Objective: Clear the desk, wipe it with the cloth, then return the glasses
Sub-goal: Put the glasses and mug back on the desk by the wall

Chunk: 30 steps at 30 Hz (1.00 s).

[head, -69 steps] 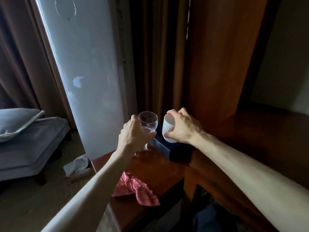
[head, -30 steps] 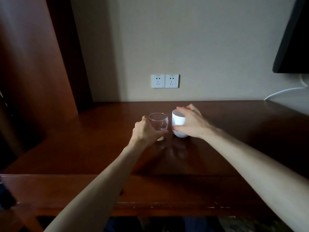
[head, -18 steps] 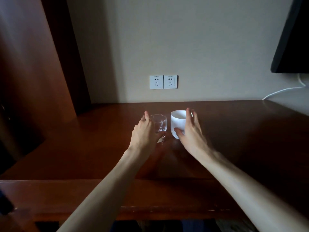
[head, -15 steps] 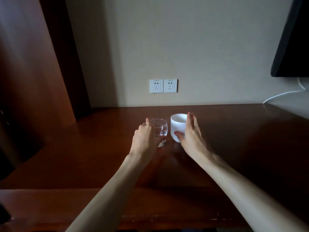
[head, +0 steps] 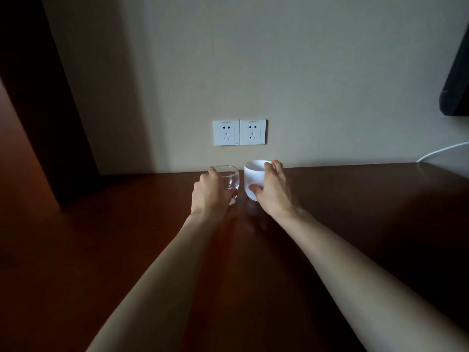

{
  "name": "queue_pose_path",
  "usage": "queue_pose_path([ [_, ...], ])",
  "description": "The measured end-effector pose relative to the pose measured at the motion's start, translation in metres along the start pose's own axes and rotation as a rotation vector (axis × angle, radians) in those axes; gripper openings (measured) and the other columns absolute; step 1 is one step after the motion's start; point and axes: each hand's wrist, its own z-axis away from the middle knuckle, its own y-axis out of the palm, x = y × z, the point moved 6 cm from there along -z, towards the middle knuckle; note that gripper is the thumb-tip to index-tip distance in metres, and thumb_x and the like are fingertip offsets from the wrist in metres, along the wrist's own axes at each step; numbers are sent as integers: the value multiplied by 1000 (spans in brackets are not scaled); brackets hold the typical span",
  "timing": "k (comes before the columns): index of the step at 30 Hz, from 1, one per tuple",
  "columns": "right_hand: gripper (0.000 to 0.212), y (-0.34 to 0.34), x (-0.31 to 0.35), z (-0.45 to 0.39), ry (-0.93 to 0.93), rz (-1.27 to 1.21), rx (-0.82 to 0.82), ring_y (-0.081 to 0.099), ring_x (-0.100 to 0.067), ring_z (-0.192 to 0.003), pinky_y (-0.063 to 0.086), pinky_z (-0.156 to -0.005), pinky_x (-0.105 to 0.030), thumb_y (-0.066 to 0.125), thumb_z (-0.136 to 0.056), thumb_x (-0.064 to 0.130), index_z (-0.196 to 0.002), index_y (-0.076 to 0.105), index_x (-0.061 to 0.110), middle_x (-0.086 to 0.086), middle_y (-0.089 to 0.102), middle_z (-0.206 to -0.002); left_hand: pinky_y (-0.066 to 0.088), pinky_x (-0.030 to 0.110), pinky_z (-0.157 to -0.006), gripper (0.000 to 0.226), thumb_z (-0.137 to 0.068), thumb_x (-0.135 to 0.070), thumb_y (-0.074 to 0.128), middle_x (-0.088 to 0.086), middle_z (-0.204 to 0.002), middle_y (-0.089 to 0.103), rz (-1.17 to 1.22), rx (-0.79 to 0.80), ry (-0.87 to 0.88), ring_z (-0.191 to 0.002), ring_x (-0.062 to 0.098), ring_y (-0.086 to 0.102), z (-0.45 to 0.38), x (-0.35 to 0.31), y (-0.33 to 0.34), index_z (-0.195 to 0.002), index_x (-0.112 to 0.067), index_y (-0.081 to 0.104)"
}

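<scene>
— Brown wood fills the whole bottom of the frame. What is it?

— It is the desk (head: 355,224), dark and shiny. Behind it is a plain pale wall (head: 279,59).

— What is on the wall?

— Two white plug sockets (head: 239,132), side by side, in the middle of the frame. A white cable (head: 442,150) runs along at the right edge, and a dark screen (head: 456,80) pokes in at the upper right.

— Where are the glasses?

— They stand just below the sockets, at the back of the desk near the wall. The clear glass (head: 230,179) is on the left. The white cup (head: 255,177) is just beside it on the right. Both stand straight up.

— What are the hands doing?

— The left hand (head: 210,196) is curled round the clear glass, with its thumb low on the front. The right hand (head: 272,190) holds the white cup, thumb on the near side and a finger over the rim.

— What is at the far left?

— A tall, dark wooden panel (head: 38,110).
</scene>
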Motion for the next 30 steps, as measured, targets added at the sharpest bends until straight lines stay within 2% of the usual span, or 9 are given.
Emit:
queue_pose_path([
  [3,54,18,-1,-32,-13,15,-21,58,-37,-120,43,-95,-37,71,-93,27,-136,49,4,-11,41,-147,43,40,-74,58,-86,-44,76,20,-114,65,-23,-36,6,-109,45,61,-27,-1,16,-118,-4,49],
  [9,52,44,-5,-83,-28,91,-39,57,-37,-118,46,-89,-40,69,-94,31,-133,50,3,-12,44,-140,37,38,-71,57,-88,-45,74,21,-112,65,16,-68,11,-107,46,62,-83,2,46,-116,-3,48],
  [15,50,64,-12,-118,-33,104,-77,56,-36,-123,45,-92,-38,69,-94,32,-131,50,4,-12,45,-142,38,39,-72,61,-83,-40,80,21,-115,64,26,-85,8,-110,46,60,-119,7,67,-120,-3,48],
  [22,57,75,-17,-133,-59,113,-119,51,-33,-131,43,-99,-39,68,-94,35,-137,47,5,-13,39,-152,38,39,-73,67,-86,-43,76,21,-118,64,2,-109,36,-110,43,61,-145,10,82,-128,-1,46],
  [25,58,75,-18,-133,-65,122,-112,49,-33,-133,42,-100,-37,68,-94,36,-138,46,6,-13,35,-156,44,43,-79,65,-88,-44,73,22,-120,62,-22,-112,47,-112,44,59,-150,8,85,-128,0,45],
  [30,58,71,-15,-134,-63,147,-94,51,-34,-131,44,-100,-39,67,-95,36,-138,45,4,-13,38,-151,46,45,-83,64,-90,-43,71,22,-123,61,-55,-93,55,-113,44,59,-149,4,82,-129,0,43],
])
